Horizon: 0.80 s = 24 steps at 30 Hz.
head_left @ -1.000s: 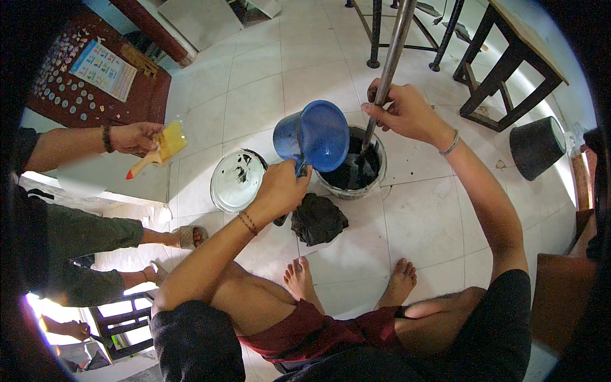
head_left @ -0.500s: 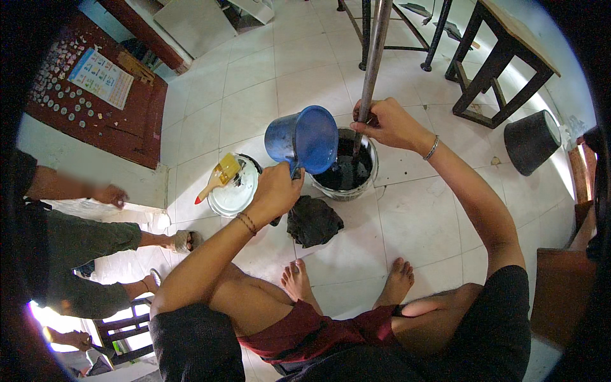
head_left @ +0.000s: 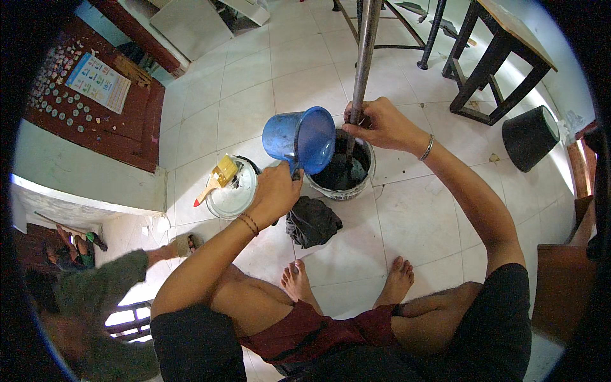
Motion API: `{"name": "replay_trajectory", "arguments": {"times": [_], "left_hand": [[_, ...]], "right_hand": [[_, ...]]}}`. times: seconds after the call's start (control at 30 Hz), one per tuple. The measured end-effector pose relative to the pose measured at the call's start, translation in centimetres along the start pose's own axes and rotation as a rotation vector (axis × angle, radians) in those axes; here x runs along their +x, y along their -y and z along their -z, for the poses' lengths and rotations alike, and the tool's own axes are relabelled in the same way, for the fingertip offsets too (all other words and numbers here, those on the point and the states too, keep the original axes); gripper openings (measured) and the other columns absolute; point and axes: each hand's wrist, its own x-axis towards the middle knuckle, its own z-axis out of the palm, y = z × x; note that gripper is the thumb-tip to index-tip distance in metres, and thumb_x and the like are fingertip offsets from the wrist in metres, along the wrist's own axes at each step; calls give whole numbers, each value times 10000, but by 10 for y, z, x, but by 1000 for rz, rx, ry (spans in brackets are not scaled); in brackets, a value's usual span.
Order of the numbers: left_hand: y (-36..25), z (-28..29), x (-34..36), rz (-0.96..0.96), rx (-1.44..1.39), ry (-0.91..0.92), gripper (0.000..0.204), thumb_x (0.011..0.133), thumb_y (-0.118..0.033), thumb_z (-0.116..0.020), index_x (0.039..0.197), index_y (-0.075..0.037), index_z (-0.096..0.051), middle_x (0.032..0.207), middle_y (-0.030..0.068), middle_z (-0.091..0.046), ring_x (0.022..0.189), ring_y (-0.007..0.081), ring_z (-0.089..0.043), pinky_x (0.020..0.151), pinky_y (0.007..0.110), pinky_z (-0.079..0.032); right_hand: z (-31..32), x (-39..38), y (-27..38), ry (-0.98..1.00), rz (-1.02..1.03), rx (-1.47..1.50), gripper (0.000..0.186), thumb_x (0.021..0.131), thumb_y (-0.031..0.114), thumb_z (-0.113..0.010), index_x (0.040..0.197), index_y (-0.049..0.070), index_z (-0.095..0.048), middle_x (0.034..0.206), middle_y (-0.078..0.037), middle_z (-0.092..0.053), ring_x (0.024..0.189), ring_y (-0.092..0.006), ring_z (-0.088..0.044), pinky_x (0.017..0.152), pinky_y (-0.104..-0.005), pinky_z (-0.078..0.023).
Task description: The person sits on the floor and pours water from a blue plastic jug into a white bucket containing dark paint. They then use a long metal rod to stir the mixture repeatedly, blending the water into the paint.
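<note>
My left hand [head_left: 273, 191] grips the handle of a blue plastic dipper [head_left: 289, 140], tilted over a bucket of dark liquid [head_left: 338, 193]. My right hand [head_left: 375, 124] is closed on a long metal rod [head_left: 364, 51] standing in that bucket. Left of the bucket lies a white lid [head_left: 233, 200] with black smears, a yellow-bristled paintbrush [head_left: 223, 172] resting on it. A crumpled black cloth or bag [head_left: 313, 223] lies on the tiles just in front of my feet.
A dark wooden stool [head_left: 499, 63] and a metal-legged frame [head_left: 422, 60] stand behind, with a dark bucket [head_left: 528, 137] on its side or tilted at right. A co-worker's legs [head_left: 108, 286] are at lower left, beside a low wall [head_left: 89, 191] below a red panel [head_left: 127, 134].
The co-worker set the paintbrush on the lid, withdrew their hand and shifted away toward lower left. My dipper and right hand moved slightly left, with the rod more upright.
</note>
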Motion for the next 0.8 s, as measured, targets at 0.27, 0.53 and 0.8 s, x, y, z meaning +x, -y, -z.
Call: {"name": "replay_trajectory", "arguments": {"times": [0.27,0.53,0.8], "left_hand": [[3,0,3,3,22,-13,427,977,-347,-608,945,76,-652,849,351,-680,832,513,-696,779,554,-567],[3,-2,4,9,2,-65,443,982,-372,-606,877,56,-648,792,308,-683,803,490,-693,773,576,-541],[-4,29,2,216,-371,86,501,1019,-414,-579,940,72,-672,709,197,-686,603,282,-703,602,433,-559]], "right_hand": [[-13,2,-3,-103,44,30,241,904,283,-766,939,46,-743,754,-195,-714,661,-343,-703,648,-416,-548],[-16,0,1,67,-27,67,238,935,148,-753,984,-54,-637,875,-128,-724,787,-184,-721,695,-323,-637],[-32,-4,-2,-68,206,54,212,913,222,-760,908,27,-676,719,-158,-698,638,-290,-710,611,-377,-547]]}}
